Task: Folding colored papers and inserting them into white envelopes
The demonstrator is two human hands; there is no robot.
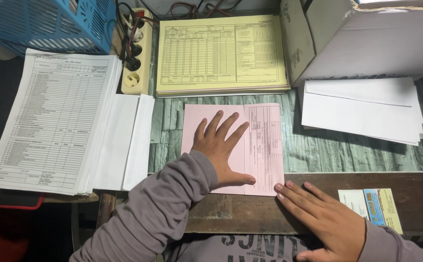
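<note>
Pink form [262, 145]: folded over, left hand [221, 150] flat on it.
Fingers spread, gripping nothing; right hand [325, 221] fingertips at the lower corner; press evenly along the crease.

The left hand [223, 153] lay flat, palm down, its fingers spread and pointing away from the body, the thumb stretched out to the right. Its forearm, in a grey sleeve, ran up from the lower left. The right hand [325, 221] also rested flat and open, fingers together and angled toward the upper left, grey cuff at the wrist.
</note>
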